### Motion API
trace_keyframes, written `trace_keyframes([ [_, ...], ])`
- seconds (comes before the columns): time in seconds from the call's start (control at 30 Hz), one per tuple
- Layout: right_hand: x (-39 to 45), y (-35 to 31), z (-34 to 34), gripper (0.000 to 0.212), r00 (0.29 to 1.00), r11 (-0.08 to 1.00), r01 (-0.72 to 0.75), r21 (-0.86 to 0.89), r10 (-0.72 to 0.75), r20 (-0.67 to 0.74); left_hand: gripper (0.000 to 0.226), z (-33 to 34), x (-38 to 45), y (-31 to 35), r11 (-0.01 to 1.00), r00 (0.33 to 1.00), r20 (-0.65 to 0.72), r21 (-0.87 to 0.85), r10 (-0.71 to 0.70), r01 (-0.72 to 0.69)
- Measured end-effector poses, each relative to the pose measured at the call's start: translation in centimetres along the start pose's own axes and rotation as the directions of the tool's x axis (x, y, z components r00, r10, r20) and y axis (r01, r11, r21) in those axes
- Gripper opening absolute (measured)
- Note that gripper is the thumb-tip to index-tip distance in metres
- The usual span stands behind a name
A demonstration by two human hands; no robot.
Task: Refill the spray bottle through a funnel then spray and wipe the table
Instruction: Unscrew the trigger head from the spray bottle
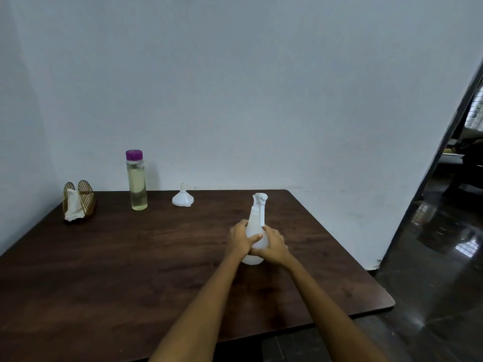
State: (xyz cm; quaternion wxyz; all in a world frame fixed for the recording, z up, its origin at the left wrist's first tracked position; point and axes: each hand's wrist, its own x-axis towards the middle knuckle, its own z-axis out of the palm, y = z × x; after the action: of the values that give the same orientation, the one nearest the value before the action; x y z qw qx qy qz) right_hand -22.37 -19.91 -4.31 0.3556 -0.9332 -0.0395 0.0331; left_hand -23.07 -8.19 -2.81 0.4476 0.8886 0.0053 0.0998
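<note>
A white spray bottle [256, 220] stands upright on the dark wooden table [130, 270], right of centre, its trigger head on. My left hand [239, 240] wraps its body from the left. My right hand [274, 244] grips it from the right. A white funnel [183, 198] rests mouth down near the far edge. Left of it stands a tall clear bottle [137, 184] of pale yellow liquid with a purple cap. A white cloth [73, 207] sits in a wire holder [83, 194] at the far left corner.
The table's far edge meets a pale wall [235, 87]. The table's right edge drops to a glossy dark floor [431, 257]. A doorway [465, 152] opens at the right.
</note>
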Motion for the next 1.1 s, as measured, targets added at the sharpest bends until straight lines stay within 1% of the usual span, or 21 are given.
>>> trace_keyframes([
  [0.03, 0.9, 1.0, -0.2, 0.114, 1.000, 0.999, 0.014, 0.049, -0.016, 0.027, 0.047, -0.1, 0.2, 0.2, 1.000, 1.000, 0.011, 0.012, -0.019, 0.018],
  [0.07, 1.3, 1.4, -0.6, 0.112, 0.999, 0.994, 0.040, 0.098, -0.043, 0.032, 0.047, 0.0, 0.5, 0.5, 0.999, 0.999, 0.024, 0.021, -0.030, 0.030],
  [0.13, 0.6, 0.6, -2.0, 0.094, 0.991, 0.967, 0.127, 0.219, -0.133, 0.013, 0.046, -0.1, 0.8, 0.8, 0.999, 0.998, 0.051, 0.026, -0.036, 0.035],
  [0.17, -0.6, -0.9, -3.0, 0.084, 0.987, 0.939, 0.156, 0.306, -0.161, -0.007, 0.046, 0.0, 1.0, 0.9, 0.999, 0.998, 0.058, 0.022, -0.035, 0.034],
  [0.2, -1.1, -1.9, -3.6, 0.080, 0.981, 0.902, 0.192, 0.388, -0.189, -0.045, 0.047, 0.1, 1.2, 0.9, 0.999, 0.998, 0.059, 0.021, -0.037, 0.035],
  [0.27, -1.4, -3.6, -4.4, 0.073, 0.963, 0.842, 0.268, 0.468, -0.228, -0.140, 0.050, 0.0, 1.4, 0.9, 0.998, 0.997, 0.056, 0.032, -0.051, 0.050],
  [0.3, -1.4, -4.6, -4.5, 0.062, 0.952, 0.835, 0.299, 0.461, -0.233, -0.197, 0.051, -0.1, 1.6, 0.9, 0.998, 0.996, 0.058, 0.037, -0.060, 0.058],
  [0.37, -1.3, -6.1, -4.7, 0.032, 0.917, 0.868, 0.331, 0.371, -0.203, -0.344, 0.053, -0.2, 1.9, 1.0, 0.996, 0.995, 0.072, 0.054, -0.073, 0.069],
  [0.4, -1.1, -6.7, -4.7, 0.022, 0.894, 0.885, 0.340, 0.318, -0.199, -0.401, 0.053, -0.2, 2.0, 1.0, 0.996, 0.995, 0.074, 0.065, -0.073, 0.068],
  [0.47, -0.7, -7.1, -4.4, 0.015, 0.867, 0.917, 0.323, 0.235, -0.187, -0.463, 0.053, -0.2, 2.0, 1.0, 0.996, 0.995, 0.071, 0.072, -0.065, 0.060],
  [0.53, -0.1, -6.7, -3.9, 0.018, 0.862, 0.934, 0.285, 0.213, -0.152, -0.484, 0.052, -0.2, 1.9, 0.9, 0.996, 0.996, 0.065, 0.075, -0.054, 0.049],
  [0.6, 0.1, -6.4, -4.0, 0.021, 0.878, 0.926, 0.277, 0.257, -0.136, -0.459, 0.052, -0.4, 1.7, 0.9, 0.997, 0.997, 0.066, 0.059, -0.045, 0.041],
  [0.7, 0.4, -6.1, -5.5, 0.031, 0.930, 0.909, 0.272, 0.316, -0.163, -0.330, 0.054, -0.5, 1.6, 0.9, 0.999, 0.996, 0.079, 0.038, -0.033, 0.030],
  [0.77, 0.9, -6.0, -6.6, 0.034, 0.957, 0.920, 0.241, 0.310, -0.172, -0.232, 0.055, -0.5, 1.5, 1.0, 0.999, 0.996, 0.083, 0.040, -0.032, 0.029],
  [0.87, 1.4, -6.2, -8.1, 0.037, 0.974, 0.939, 0.225, 0.260, -0.206, -0.098, 0.056, -0.6, 1.5, 1.0, 0.999, 0.996, 0.078, 0.041, -0.033, 0.030],
  [0.93, 1.7, -6.5, -9.4, 0.036, 0.969, 0.955, 0.243, 0.167, -0.247, 0.000, 0.055, -0.4, 1.3, 0.9, 0.999, 0.997, 0.071, 0.046, -0.030, 0.027],
  [1.0, 1.9, -7.4, -10.7, 0.034, 0.960, 0.964, 0.264, 0.005, -0.264, 0.093, 0.055, -0.2, 1.1, 0.7, 0.999, 0.998, 0.061, 0.051, -0.021, 0.018],
  [1.03, 2.2, -8.0, -11.2, 0.035, 0.959, 0.962, 0.262, -0.072, -0.251, 0.134, 0.055, -0.1, 1.1, 0.6, 0.999, 0.998, 0.057, 0.051, -0.021, 0.018],
  [1.1, 2.6, -9.4, -11.9, 0.030, 0.959, 0.944, 0.244, -0.222, -0.202, 0.198, 0.056, -0.1, 1.0, 0.8, 0.998, 0.998, 0.049, 0.055, -0.027, 0.025],
])
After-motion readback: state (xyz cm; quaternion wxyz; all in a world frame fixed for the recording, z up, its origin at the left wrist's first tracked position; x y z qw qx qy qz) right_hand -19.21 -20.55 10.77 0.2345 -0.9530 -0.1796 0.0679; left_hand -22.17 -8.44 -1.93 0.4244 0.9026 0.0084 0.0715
